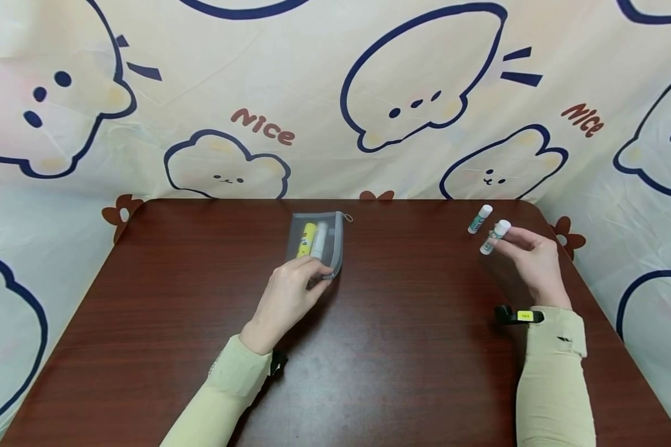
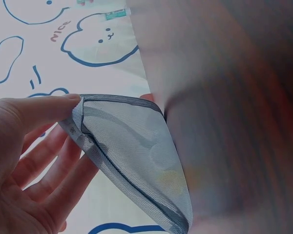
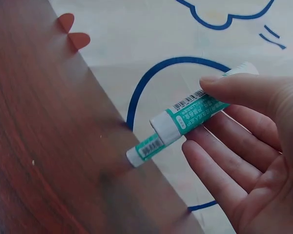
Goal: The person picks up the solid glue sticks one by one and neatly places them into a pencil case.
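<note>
A grey mesh zipper pouch (image 1: 332,239) lies toward the back middle of the table with a yellow glue stick (image 1: 307,239) and a white tube (image 1: 319,241) in it. My left hand (image 1: 291,288) pinches the pouch's near corner between thumb and fingers; in the left wrist view the mesh pouch (image 2: 132,141) is lifted at that corner. At the right, my right hand (image 1: 537,257) grips a white-and-green glue stick (image 1: 494,238) between thumb and fingers. The right wrist view shows this glue stick (image 3: 193,114) tilted, its label with a barcode. A second glue stick (image 1: 479,219) stands just behind it.
The dark brown wooden table (image 1: 402,347) ends at a back edge against a cartoon-printed cloth (image 1: 324,93). That cloth also hangs along both sides. A small ring pull (image 1: 348,218) sits at the pouch's far right corner.
</note>
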{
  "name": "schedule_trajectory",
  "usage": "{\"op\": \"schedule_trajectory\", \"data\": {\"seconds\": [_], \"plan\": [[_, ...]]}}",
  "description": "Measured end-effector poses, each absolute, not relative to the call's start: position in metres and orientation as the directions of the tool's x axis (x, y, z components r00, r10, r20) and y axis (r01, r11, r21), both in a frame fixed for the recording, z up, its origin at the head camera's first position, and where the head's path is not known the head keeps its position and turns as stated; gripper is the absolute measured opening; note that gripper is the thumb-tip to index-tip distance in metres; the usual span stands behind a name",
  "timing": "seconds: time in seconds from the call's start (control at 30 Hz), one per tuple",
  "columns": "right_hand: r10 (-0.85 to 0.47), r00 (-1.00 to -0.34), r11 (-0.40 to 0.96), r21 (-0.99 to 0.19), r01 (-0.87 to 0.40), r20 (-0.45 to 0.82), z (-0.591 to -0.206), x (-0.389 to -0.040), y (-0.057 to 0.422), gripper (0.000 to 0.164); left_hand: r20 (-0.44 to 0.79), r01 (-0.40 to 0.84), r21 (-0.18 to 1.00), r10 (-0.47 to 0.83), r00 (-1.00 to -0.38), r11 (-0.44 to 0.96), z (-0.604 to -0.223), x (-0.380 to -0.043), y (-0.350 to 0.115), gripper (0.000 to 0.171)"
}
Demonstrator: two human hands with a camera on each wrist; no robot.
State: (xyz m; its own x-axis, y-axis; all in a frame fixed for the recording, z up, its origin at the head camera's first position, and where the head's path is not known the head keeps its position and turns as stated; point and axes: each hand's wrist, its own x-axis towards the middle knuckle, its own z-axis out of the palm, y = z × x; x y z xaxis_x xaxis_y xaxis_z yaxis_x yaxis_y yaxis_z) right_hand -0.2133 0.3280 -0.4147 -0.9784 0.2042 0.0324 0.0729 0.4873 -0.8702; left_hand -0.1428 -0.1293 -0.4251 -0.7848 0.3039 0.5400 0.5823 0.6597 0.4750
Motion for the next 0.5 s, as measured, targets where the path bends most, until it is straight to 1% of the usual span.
{"op": "schedule_trajectory", "data": {"seconds": [0.2, 0.5], "plan": [[0.2, -0.979, 0.483, -0.874, 0.056, 0.048, -0.408, -0.212, 0.322, 0.06, 0.536, 0.58, 0.482, 0.303, -0.788, 0.657, -0.425, -0.142, -0.129, 0.02], [0.19, -0.975, 0.489, -0.872, -0.012, 0.119, -0.397, -0.208, 0.313, 0.054, 0.535, 0.577, 0.481, 0.3, -0.789, 0.66, -0.425, -0.143, -0.129, 0.02]]}}
